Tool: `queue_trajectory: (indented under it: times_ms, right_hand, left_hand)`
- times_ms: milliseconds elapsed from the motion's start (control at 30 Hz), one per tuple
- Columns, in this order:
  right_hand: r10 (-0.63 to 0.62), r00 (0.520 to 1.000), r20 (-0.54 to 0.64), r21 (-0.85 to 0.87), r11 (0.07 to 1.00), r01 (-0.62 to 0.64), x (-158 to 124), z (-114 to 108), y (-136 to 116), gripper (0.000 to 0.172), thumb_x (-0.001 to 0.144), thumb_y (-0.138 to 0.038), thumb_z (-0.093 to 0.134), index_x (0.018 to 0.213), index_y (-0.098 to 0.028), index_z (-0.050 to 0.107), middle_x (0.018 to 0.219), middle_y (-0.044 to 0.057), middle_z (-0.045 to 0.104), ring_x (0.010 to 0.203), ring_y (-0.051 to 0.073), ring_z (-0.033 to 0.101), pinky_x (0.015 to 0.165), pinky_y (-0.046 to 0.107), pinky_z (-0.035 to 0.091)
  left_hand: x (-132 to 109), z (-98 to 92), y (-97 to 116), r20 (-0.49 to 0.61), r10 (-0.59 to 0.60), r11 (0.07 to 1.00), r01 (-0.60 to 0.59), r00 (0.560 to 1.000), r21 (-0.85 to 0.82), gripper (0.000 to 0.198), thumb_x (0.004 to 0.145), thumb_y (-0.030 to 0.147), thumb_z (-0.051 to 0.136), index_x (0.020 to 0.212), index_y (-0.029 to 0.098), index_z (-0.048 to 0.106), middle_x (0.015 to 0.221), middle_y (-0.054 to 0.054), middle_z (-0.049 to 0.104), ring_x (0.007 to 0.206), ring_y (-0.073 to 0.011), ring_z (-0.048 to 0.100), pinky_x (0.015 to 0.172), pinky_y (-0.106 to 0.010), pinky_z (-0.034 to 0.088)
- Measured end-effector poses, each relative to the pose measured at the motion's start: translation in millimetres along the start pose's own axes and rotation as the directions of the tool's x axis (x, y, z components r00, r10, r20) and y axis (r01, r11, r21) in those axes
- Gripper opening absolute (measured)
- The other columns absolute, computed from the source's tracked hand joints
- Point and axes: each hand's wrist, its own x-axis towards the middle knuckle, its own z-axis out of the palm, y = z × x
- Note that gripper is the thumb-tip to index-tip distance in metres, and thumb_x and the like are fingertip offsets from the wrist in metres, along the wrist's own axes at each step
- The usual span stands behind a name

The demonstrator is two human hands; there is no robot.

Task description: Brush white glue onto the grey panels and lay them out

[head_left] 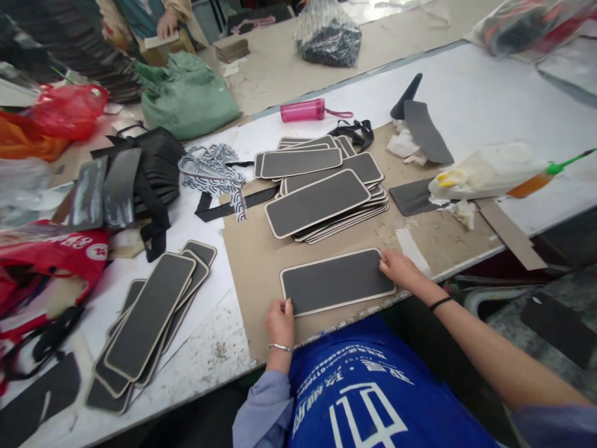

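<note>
Working at the worktop (219, 348), over a brown cardboard sheet (252, 267) bearing a pile of pale-edged dark panels (317, 202); holding a single panel (338, 281) on the sheet, near the pile, pinching its right end with the right hand (400, 272), gripping its left end with the left hand (280, 325).

There are two hands (280, 322) and one dark board (338, 281). More boards (301, 163) make two messy piles, too many to count: one left pile (150, 317) and one middle pile (318, 204). There is one pink bottle (303, 110), one green bag (186, 99), one blue apron (364, 392), one bracelet (280, 347) and one black wristband (441, 303).
</note>
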Motion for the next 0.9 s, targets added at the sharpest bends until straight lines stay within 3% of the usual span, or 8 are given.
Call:
queue_trajectory:
  times_ms: [200, 300, 400, 500, 600, 700, 900]
  right_hand:
    - [0.001, 1.0, -0.015, 0.0, 1.0, -0.001, 3, 6, 1, 0.009, 0.081, -0.015, 0.045, 0.077, -0.016, 0.052, 0.073, 0.008, 0.058, 0.067, 0.02, 0.054, 0.058, 0.027, 0.031]
    - [0.004, 1.0, -0.02, 0.006, 1.0, -0.004, 3, 7, 1, 0.009, 0.081, -0.015, 0.045, 0.076, -0.016, 0.052, 0.072, 0.008, 0.058, 0.066, 0.019, 0.054, 0.058, 0.027, 0.03]
    - [0.014, 1.0, -0.022, 0.01, 1.0, -0.014, 3, 6, 1, 0.008, 0.081, -0.015, 0.045, 0.077, -0.016, 0.052, 0.072, 0.007, 0.058, 0.065, 0.019, 0.053, 0.058, 0.027, 0.03]
    - [0.024, 0.999, -0.023, 0.009, 1.0, -0.024, 1, 4, 0, 0.006, 0.08, -0.015, 0.046, 0.078, -0.017, 0.051, 0.073, 0.007, 0.058, 0.066, 0.018, 0.053, 0.058, 0.026, 0.031]
    - [0.028, 0.999, -0.027, 0.007, 1.0, -0.028, 1, 3, -2, 0.006, 0.08, -0.016, 0.045, 0.077, -0.017, 0.051, 0.074, 0.006, 0.058, 0.068, 0.018, 0.053, 0.06, 0.026, 0.031]
    - [0.032, 0.999, -0.038, 0.016, 0.999, -0.032, 0, 4, -2, 0.007, 0.08, -0.015, 0.045, 0.077, -0.018, 0.05, 0.074, 0.005, 0.058, 0.068, 0.017, 0.052, 0.06, 0.026, 0.032]
    - [0.054, 0.995, -0.087, 0.061, 0.997, -0.049, -6, 5, 1, 0.004, 0.08, -0.017, 0.048, 0.077, -0.018, 0.05, 0.072, 0.003, 0.056, 0.067, 0.016, 0.052, 0.061, 0.026, 0.035]
  left_hand:
    - [3, -8.9, -14, -0.052, 0.039, 0.999, -0.037, 0.998, 0.04, 0.021, 0.078, 0.034, 0.052, 0.061, 0.021, 0.05, 0.06, 0.0, 0.056, 0.062, -0.0165, 0.055, 0.061, -0.028, 0.042]
    - [0, -17.7, -13, -0.112, 0.072, 0.995, -0.064, 0.991, 0.076, 0.02, 0.082, 0.034, 0.046, 0.081, 0.017, 0.058, 0.084, -0.009, 0.062, 0.084, -0.0217, 0.058, 0.076, -0.034, 0.045]
    - [-2, -14.8, 2, -0.148, 0.265, 0.953, -0.235, 0.953, 0.19, 0.032, 0.086, 0.032, 0.042, 0.106, 0.013, 0.058, 0.113, -0.016, 0.058, 0.111, -0.0274, 0.05, 0.095, -0.042, 0.037]
    - [1, 1.3, 27, -0.026, 0.57, 0.782, -0.532, 0.821, 0.324, 0.041, 0.087, 0.033, 0.042, 0.123, 0.014, 0.051, 0.134, -0.016, 0.045, 0.129, -0.0296, 0.034, 0.105, -0.046, 0.028]
    - [11, 18.9, 47, 0.148, 0.691, 0.631, -0.691, 0.707, 0.353, 0.051, 0.085, 0.038, 0.045, 0.132, 0.018, 0.042, 0.144, -0.015, 0.032, 0.135, -0.0319, 0.022, 0.108, -0.051, 0.022]
    - [25, 28.7, 53, 0.24, 0.696, 0.576, -0.725, 0.677, 0.377, 0.057, 0.085, 0.045, 0.045, 0.135, 0.021, 0.037, 0.145, -0.015, 0.03, 0.136, -0.0313, 0.021, 0.109, -0.053, 0.019]
    - [37, 30.3, 45, 0.297, 0.669, 0.548, -0.722, 0.682, 0.423, 0.059, 0.084, 0.047, 0.044, 0.136, 0.022, 0.036, 0.146, -0.015, 0.029, 0.136, -0.0299, 0.022, 0.109, -0.052, 0.018]
